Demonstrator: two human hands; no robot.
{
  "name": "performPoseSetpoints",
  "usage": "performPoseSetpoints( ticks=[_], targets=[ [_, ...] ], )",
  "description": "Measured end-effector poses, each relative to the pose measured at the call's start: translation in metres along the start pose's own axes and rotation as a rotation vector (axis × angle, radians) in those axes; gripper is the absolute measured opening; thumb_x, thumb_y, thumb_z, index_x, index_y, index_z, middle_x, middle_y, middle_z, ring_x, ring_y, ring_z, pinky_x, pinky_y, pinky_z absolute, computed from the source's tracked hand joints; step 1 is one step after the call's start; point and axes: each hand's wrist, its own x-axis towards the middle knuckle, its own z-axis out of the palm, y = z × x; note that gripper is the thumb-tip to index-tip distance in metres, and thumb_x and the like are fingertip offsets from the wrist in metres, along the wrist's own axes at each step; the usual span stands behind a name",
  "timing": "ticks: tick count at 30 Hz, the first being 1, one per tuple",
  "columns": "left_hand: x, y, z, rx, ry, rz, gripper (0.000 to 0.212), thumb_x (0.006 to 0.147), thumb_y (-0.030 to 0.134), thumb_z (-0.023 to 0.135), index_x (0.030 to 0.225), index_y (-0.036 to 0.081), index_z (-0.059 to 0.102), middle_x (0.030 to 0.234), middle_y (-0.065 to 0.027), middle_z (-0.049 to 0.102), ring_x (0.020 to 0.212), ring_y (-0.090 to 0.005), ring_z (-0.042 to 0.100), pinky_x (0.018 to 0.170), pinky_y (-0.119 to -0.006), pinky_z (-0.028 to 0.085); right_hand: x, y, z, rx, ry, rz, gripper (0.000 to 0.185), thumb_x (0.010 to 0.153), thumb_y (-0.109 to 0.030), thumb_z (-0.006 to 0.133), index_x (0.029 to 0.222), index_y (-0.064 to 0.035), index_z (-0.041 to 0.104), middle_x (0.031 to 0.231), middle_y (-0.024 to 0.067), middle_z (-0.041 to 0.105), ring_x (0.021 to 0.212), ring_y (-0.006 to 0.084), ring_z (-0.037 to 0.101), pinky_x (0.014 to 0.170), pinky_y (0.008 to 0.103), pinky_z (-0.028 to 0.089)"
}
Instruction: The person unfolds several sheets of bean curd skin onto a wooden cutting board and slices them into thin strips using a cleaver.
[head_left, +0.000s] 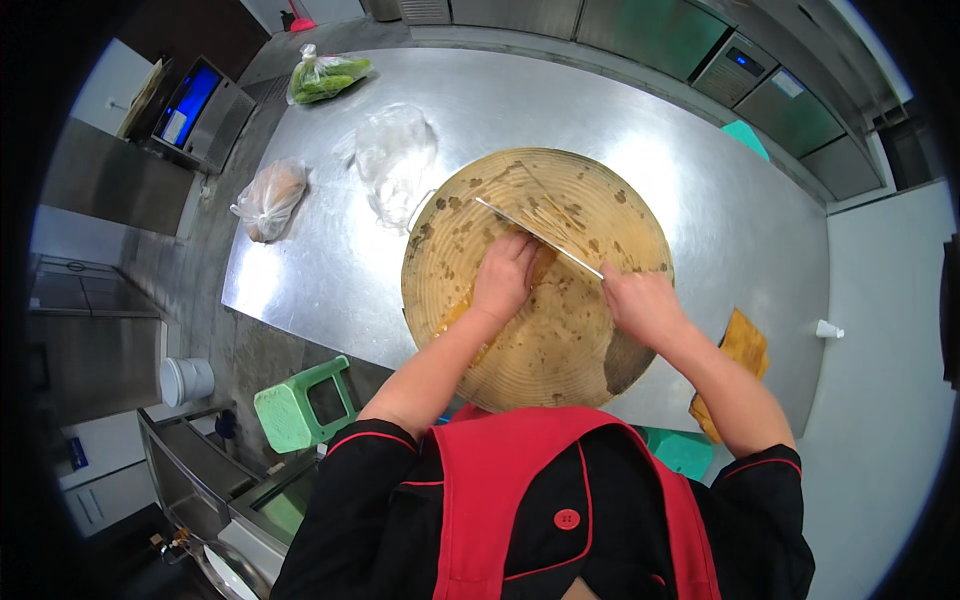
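Observation:
A round wooden chopping block (555, 352) with ringed grain and dark stains lies in front of me. My right hand (641, 304) is closed around the handle of a knife, probably a cleaver, its blade (540, 240) seen nearly edge-on and slanting up to the left. With bent fingertips close against the blade, my left hand (506, 274) holds down an amber-brown piece of food (546, 262). More amber food (454, 315) shows under my left wrist and forearm. Thin pale cut strips (553, 221) lie just beyond the blade. The handle is hidden in my fist.
The block rests on a stainless steel table (495, 82). Left of it are a crumpled clear plastic bag (396, 161), a bag of brownish food (274, 199) and bagged green vegetables (326, 77). A yellow-brown cloth (745, 345) lies by my right forearm. A green stool (300, 405) stands on the floor.

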Motion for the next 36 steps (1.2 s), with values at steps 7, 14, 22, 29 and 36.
performPoseSetpoints(
  ticks=[7, 14, 22, 29, 36],
  targets=[
    [0.0, -0.001, 0.002, 0.033, 0.014, 0.028, 0.026, 0.088, 0.007, 0.065, 0.113, -0.001, 0.066, 0.116, -0.0152, 0.064, 0.111, -0.0351, 0.059, 0.096, -0.043, 0.049, -0.014, 0.009, 0.001, 0.06, 0.062, 0.016, 0.012, 0.091, -0.013, 0.056, 0.096, -0.0017, 0.054, 0.063, 0.019, 0.065, 0.061, 0.0379, 0.067, 0.056, 0.0492, 0.052],
    [-0.001, -0.003, 0.002, 0.052, 0.001, 0.008, 0.027, 0.088, 0.007, 0.065, 0.115, -0.001, 0.066, 0.119, -0.0157, 0.063, 0.114, -0.0352, 0.059, 0.098, -0.043, 0.049, -0.025, 0.011, -0.01, 0.01, 0.004, 0.009, 0.013, 0.092, -0.014, 0.056, 0.097, -0.0015, 0.054, 0.063, 0.0186, 0.065, 0.06, 0.0373, 0.067, 0.055, 0.0487, 0.051],
    [0.0, -0.001, 0.001, 0.054, -0.005, 0.021, 0.029, 0.086, 0.005, 0.061, 0.114, -0.002, 0.064, 0.123, -0.0161, 0.061, 0.117, -0.0347, 0.057, 0.101, -0.042, 0.048, -0.042, 0.013, -0.004, 0.03, 0.053, 0.02, 0.011, 0.094, -0.013, 0.056, 0.094, -0.0027, 0.052, 0.063, 0.017, 0.064, 0.059, 0.0374, 0.066, 0.053, 0.0485, 0.051],
    [-0.001, -0.002, 0.003, 0.053, 0.003, 0.023, 0.029, 0.085, 0.005, 0.062, 0.113, -0.003, 0.065, 0.122, -0.0161, 0.061, 0.117, -0.0342, 0.057, 0.101, -0.042, 0.048, -0.046, 0.022, -0.003, 0.037, 0.012, 0.013, 0.013, 0.096, -0.015, 0.055, 0.094, -0.0027, 0.052, 0.064, 0.0182, 0.064, 0.06, 0.0388, 0.065, 0.055, 0.05, 0.051],
    [0.001, -0.001, 0.004, 0.048, 0.007, 0.022, 0.026, 0.087, 0.005, 0.063, 0.112, -0.002, 0.065, 0.119, -0.016, 0.062, 0.115, -0.0343, 0.058, 0.1, -0.042, 0.048, -0.026, 0.028, 0.02, 0.153, 0.128, 0.034, 0.014, 0.095, -0.016, 0.056, 0.097, -0.0022, 0.053, 0.067, 0.0199, 0.066, 0.065, 0.0399, 0.067, 0.059, 0.0511, 0.052]
  ],
)
